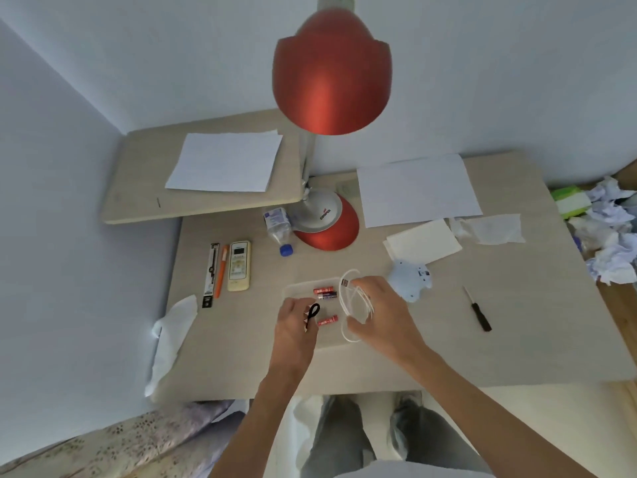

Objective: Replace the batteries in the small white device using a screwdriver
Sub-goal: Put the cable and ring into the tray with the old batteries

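Right hand (374,310) grips a coiled white cable (351,305); left hand (296,322) pinches a black strap (313,313), clearing the tray (293,288) at frame centre, presumably to reach the batteries (324,293).

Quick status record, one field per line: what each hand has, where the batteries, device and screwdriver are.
left hand: pinching a small black loop over the tray
right hand: holding a coiled white cable
batteries: three in the clear tray
white device: on the desk, right of the tray, untouched
screwdriver: on the desk, further right, untouched
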`<move>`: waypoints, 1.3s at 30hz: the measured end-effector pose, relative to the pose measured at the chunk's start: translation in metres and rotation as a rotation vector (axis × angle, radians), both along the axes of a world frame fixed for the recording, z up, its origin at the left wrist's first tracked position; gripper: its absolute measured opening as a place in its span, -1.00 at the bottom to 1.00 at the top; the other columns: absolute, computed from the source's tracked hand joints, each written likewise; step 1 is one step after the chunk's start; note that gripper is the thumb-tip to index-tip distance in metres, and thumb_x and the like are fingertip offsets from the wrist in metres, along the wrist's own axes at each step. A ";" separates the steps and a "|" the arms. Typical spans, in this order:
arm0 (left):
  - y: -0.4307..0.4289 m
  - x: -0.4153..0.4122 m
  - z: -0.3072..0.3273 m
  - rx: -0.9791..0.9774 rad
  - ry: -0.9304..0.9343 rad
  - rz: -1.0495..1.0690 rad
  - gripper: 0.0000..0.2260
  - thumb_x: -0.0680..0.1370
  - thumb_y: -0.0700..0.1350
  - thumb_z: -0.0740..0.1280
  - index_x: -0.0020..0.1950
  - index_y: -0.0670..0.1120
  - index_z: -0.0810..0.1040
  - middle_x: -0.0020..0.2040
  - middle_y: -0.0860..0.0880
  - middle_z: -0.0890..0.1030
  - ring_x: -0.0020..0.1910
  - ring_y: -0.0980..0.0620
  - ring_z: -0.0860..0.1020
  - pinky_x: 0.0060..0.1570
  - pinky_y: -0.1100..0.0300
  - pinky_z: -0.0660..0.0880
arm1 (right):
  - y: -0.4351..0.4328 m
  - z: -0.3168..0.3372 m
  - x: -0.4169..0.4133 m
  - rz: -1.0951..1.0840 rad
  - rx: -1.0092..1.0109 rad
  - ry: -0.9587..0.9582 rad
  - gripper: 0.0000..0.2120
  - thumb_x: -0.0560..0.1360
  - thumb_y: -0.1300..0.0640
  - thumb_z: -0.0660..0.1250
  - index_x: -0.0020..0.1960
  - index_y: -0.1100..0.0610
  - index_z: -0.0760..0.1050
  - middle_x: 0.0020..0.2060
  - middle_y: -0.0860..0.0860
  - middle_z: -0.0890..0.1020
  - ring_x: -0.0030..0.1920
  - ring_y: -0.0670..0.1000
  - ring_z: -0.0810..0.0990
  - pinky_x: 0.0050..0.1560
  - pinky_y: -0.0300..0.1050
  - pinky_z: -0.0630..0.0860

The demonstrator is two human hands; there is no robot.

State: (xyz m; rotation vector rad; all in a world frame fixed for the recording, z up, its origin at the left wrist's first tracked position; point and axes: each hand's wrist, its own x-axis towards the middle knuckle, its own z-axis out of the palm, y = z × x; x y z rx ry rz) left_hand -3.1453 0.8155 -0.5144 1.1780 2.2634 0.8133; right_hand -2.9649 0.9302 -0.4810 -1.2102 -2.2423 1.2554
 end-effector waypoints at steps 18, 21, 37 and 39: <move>-0.013 -0.039 -0.037 -0.145 0.062 -0.178 -0.64 0.61 -0.30 0.39 0.40 -0.11 0.55 0.25 0.00 0.47 0.23 0.03 0.46 0.30 0.20 0.48 | -0.028 -0.055 -0.082 0.015 0.120 -0.405 -0.49 0.47 -0.13 0.52 0.35 -0.05 0.49 0.17 -0.07 0.58 0.09 0.00 0.62 0.00 -0.10 0.64; -0.016 -0.044 -0.036 -0.122 -0.009 -0.148 -0.65 0.62 -0.25 0.41 0.40 -0.07 0.54 0.22 0.06 0.45 0.19 0.05 0.49 0.28 0.07 0.54 | -0.031 -0.049 -0.081 0.018 0.107 -0.421 -0.45 0.47 -0.17 0.51 0.39 -0.04 0.47 0.23 -0.08 0.56 0.14 -0.01 0.61 0.05 -0.09 0.65; -0.040 -0.042 -0.044 -0.158 -0.055 -0.011 -0.40 0.71 0.18 0.22 0.71 0.26 0.06 0.66 -0.02 0.15 0.59 -0.07 0.23 0.48 -0.11 0.36 | 0.032 -0.061 0.130 -0.433 0.204 -0.559 -0.51 0.65 -0.06 0.34 0.53 0.04 0.42 0.44 0.05 0.51 0.45 0.13 0.44 0.22 0.19 0.61; -0.041 -0.037 -0.044 -0.139 -0.035 -0.013 -0.41 0.71 0.17 0.21 0.70 0.32 0.03 0.68 -0.02 0.10 0.58 -0.10 0.26 0.42 -0.16 0.42 | 0.036 -0.072 0.154 -0.432 0.214 -0.634 -0.46 0.65 -0.04 0.34 0.58 0.01 0.32 0.45 0.07 0.46 0.42 0.16 0.42 0.13 0.21 0.65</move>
